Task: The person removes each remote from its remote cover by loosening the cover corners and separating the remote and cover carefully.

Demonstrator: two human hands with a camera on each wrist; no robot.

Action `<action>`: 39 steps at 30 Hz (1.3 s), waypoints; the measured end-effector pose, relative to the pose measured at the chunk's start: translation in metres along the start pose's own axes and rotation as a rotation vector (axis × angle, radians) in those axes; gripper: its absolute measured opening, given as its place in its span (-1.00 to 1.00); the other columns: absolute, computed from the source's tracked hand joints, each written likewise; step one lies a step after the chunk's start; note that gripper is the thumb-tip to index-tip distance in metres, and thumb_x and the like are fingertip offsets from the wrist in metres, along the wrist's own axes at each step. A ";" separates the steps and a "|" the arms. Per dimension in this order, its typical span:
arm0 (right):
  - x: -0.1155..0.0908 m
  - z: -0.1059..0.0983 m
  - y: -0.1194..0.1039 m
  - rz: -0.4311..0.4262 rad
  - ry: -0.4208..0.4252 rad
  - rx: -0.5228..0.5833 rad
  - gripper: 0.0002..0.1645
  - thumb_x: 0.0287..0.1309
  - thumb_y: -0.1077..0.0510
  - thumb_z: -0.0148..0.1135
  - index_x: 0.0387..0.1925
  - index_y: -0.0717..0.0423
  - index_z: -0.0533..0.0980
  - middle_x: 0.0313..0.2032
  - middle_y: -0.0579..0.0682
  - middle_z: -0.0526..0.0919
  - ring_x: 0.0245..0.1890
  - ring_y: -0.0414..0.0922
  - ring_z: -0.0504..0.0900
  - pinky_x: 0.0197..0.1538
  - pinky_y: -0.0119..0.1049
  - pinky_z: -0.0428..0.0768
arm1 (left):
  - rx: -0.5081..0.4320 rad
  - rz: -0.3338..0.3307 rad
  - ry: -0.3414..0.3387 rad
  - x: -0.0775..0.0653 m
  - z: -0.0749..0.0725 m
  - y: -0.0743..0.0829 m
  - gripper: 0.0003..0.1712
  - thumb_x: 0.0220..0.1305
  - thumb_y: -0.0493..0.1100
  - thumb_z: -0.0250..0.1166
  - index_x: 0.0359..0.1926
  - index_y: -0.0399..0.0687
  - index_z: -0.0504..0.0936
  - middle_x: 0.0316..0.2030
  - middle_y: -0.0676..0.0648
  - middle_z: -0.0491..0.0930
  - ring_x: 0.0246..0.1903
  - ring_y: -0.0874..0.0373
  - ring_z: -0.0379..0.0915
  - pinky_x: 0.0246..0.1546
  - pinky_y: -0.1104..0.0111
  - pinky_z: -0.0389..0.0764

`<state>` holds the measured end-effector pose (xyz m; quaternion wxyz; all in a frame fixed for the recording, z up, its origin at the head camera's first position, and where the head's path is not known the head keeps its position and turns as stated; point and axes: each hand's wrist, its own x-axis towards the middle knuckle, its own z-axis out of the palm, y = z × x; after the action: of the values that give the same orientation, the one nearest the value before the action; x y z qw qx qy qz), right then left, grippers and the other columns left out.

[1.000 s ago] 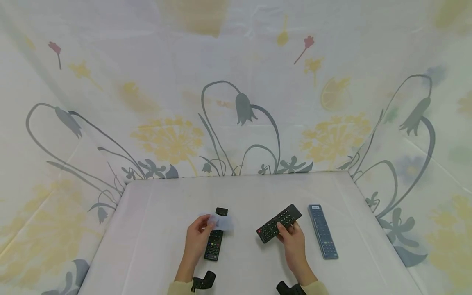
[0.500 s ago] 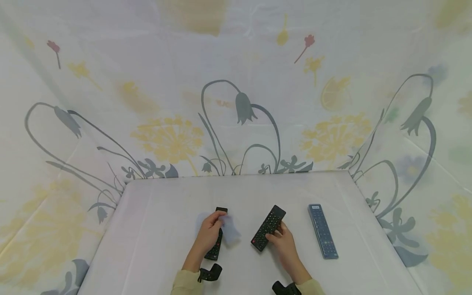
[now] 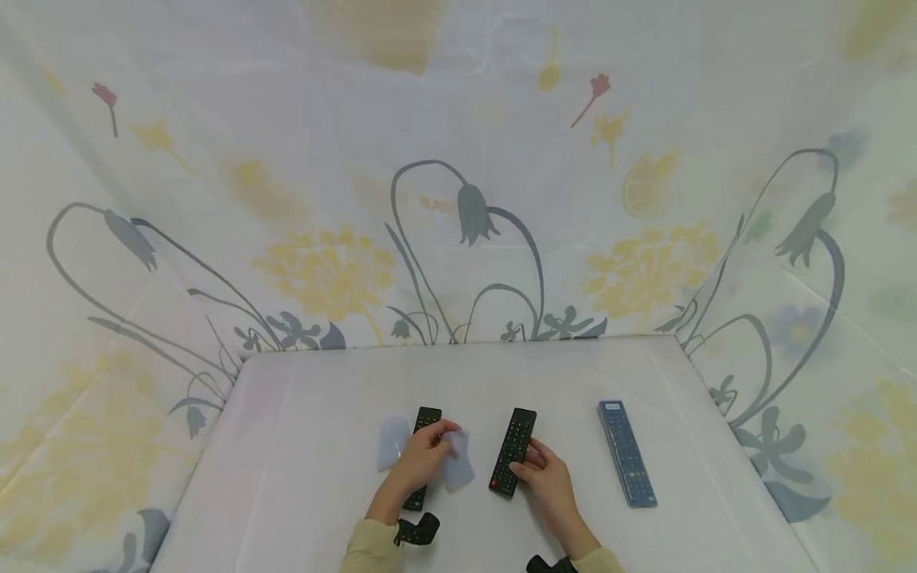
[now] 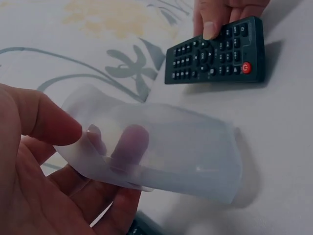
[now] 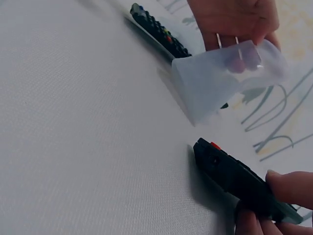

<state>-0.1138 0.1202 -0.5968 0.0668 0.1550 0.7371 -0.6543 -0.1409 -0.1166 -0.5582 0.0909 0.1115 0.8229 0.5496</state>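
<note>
My left hand (image 3: pixel 419 461) pinches a translucent, soft sleeve-like cover (image 4: pixel 190 152) between thumb and fingers; some fingertips show through the film. In the head view this hand passes over a black remote control (image 3: pixel 427 415), hiding its middle. My right hand (image 3: pixel 550 482) grips a second black remote control (image 3: pixel 513 454) along its right edge, buttons facing up, red button at the near end. In the right wrist view the cover is just beyond that remote's red-button end, with a gap between them.
A second translucent cover (image 3: pixel 392 442) lies on the white table (image 3: pixel 301 477) at the left, beside the remote under my left hand. Farther right lies a remote in a bluish see-through cover (image 3: pixel 627 454). A flower-printed cloth (image 3: pixel 487 263) rises behind the table.
My left hand has carried the cover rightward across the lying remote, and the second cover now shows at its left. My right hand has turned its remote from slanted to nearly lengthwise, moving it slightly left.
</note>
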 end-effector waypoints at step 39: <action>-0.007 0.017 0.017 -0.184 0.129 -0.286 -0.63 0.11 0.27 0.40 -0.01 0.25 0.66 -0.19 0.10 0.76 -0.15 -0.03 0.73 -0.14 -0.20 0.65 | 0.369 0.096 0.209 0.018 0.011 -0.016 -0.64 0.17 -0.42 0.24 -0.01 -0.15 0.66 -0.14 -0.10 0.61 -0.12 0.01 0.49 -0.05 0.09 0.51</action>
<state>-0.1038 0.1041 -0.6131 -0.0195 0.1172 0.8365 -0.5349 -0.1562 -0.1075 -0.5779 -0.0434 0.1077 0.9083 0.4018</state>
